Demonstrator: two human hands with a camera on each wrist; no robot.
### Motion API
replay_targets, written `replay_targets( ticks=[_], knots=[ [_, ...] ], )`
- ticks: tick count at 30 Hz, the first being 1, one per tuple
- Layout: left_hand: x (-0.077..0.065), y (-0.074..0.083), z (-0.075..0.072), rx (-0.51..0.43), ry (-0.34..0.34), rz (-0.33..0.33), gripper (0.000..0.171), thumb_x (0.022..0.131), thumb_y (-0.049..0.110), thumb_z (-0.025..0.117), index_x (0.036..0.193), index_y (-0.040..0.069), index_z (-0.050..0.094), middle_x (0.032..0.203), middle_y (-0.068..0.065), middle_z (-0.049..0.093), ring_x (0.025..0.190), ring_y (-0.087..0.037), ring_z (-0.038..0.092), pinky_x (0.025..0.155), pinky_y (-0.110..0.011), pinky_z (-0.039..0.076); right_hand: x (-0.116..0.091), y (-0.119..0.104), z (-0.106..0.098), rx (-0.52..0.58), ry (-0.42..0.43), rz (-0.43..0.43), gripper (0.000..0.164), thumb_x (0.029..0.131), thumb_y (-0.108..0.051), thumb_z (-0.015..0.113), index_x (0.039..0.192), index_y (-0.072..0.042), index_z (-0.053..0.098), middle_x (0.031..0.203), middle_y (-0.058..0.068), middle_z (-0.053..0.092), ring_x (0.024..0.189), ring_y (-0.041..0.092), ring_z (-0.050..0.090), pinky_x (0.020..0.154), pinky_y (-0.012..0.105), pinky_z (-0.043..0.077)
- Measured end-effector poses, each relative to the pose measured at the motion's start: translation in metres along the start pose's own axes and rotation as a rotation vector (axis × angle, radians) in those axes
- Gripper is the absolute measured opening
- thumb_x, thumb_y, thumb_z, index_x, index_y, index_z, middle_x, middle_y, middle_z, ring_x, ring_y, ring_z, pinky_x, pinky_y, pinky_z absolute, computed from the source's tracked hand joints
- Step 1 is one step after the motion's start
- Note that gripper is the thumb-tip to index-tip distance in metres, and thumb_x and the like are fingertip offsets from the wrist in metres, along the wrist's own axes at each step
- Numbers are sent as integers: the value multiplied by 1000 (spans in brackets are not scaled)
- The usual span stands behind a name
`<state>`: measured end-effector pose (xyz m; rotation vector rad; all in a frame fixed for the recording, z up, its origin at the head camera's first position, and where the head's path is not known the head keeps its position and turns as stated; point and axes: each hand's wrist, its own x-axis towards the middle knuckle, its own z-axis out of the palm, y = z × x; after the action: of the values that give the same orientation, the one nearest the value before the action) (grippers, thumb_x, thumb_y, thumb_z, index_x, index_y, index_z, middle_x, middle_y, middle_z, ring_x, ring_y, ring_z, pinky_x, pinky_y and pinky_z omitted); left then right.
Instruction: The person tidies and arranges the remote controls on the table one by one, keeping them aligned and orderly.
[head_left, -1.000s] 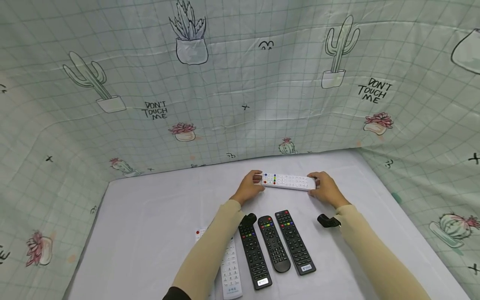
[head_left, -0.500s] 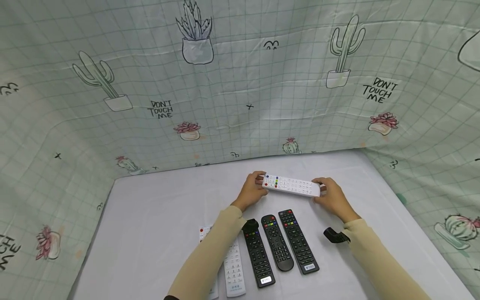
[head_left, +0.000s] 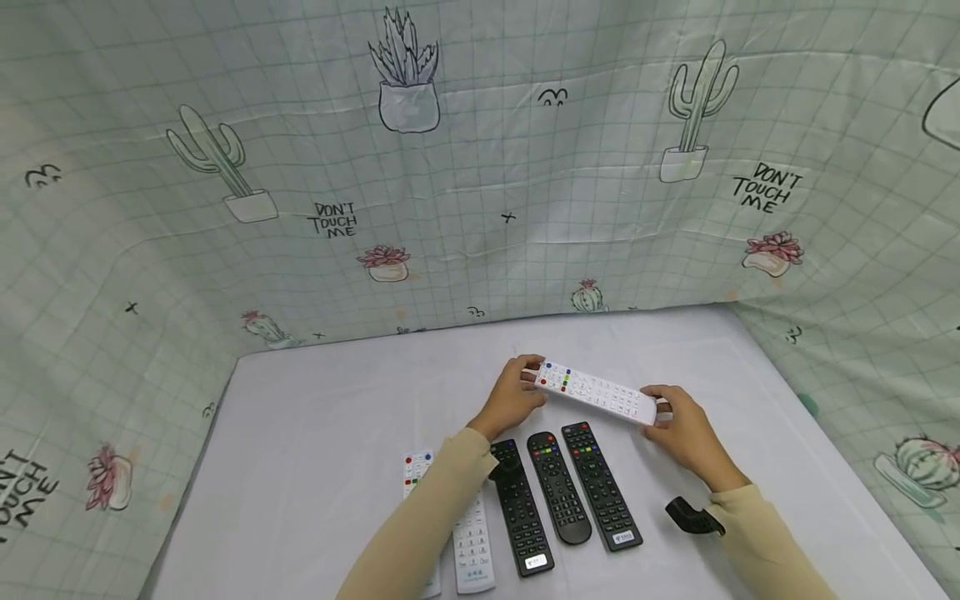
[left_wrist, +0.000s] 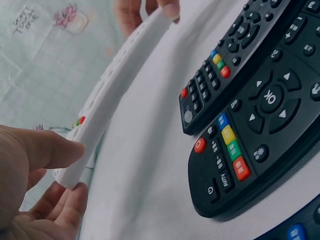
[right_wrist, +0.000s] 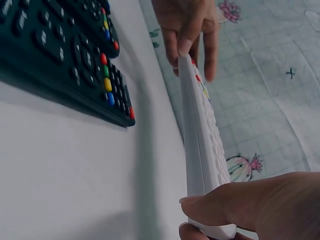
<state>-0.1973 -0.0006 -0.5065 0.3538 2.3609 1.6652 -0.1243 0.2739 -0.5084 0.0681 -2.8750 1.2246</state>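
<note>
A white remote control (head_left: 596, 392) is held above the table between both hands, its button face up and its right end nearer the person. My left hand (head_left: 513, 395) pinches the end with the coloured buttons; in the left wrist view the thumb (left_wrist: 55, 149) lies along one edge. At the other end my right hand (head_left: 686, 433) grips the remote between thumb and fingers, as the right wrist view also shows with the thumb (right_wrist: 215, 205) on its side. Below it lie a black remote (head_left: 602, 487), a rounded black remote (head_left: 558, 487) and another black remote (head_left: 522, 512).
Left of the black remotes lie a white remote (head_left: 472, 550) and a second white remote (head_left: 417, 471), both partly hidden by the left sleeve (head_left: 427, 517). A white cloth covers the table (head_left: 300, 467). Patterned curtains (head_left: 480, 167) stand behind and at both sides.
The white remote has come nearer the person and turned, its right end swinging toward the row. Both hands moved with it and kept their hold. The view has shifted slightly.
</note>
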Motion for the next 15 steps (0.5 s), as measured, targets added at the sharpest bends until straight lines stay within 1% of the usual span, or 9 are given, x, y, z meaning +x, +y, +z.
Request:
replay_targets(
  ticks=[4, 7, 11, 15],
  knots=[
    [-4, 3, 2, 27, -1, 21, 61, 90, -12, 69, 148, 0, 53, 139, -16, 54, 122, -27, 58, 104, -33, 55, -11, -3, 0, 16, 2, 10, 59, 83, 14, 78, 136, 17, 53, 129, 38, 54, 109, 49, 64, 80, 39, 64],
    [-7, 4, 3, 41, -4, 34, 62, 90, -12, 69, 148, 0, 52, 139, -15, 55, 120, -25, 59, 103, -30, 55, -19, -5, -1, 31, 8, 18, 59, 82, 15, 78, 136, 17, 54, 129, 37, 54, 111, 49, 63, 81, 36, 64],
    [-11, 7, 6, 43, -24, 63, 63, 89, -14, 67, 148, -1, 52, 139, -17, 54, 119, -25, 58, 104, -33, 55, -30, -6, -3, 54, 17, 33, 59, 82, 16, 78, 136, 17, 54, 130, 37, 53, 116, 51, 60, 82, 32, 64],
    [-14, 11, 8, 40, -42, 95, 62, 88, -15, 67, 148, -2, 52, 140, -19, 53, 119, -28, 58, 104, -37, 55, -40, -5, -5, 67, 26, 49, 60, 82, 16, 78, 137, 16, 54, 132, 37, 53, 119, 53, 59, 84, 31, 64]
  ],
)
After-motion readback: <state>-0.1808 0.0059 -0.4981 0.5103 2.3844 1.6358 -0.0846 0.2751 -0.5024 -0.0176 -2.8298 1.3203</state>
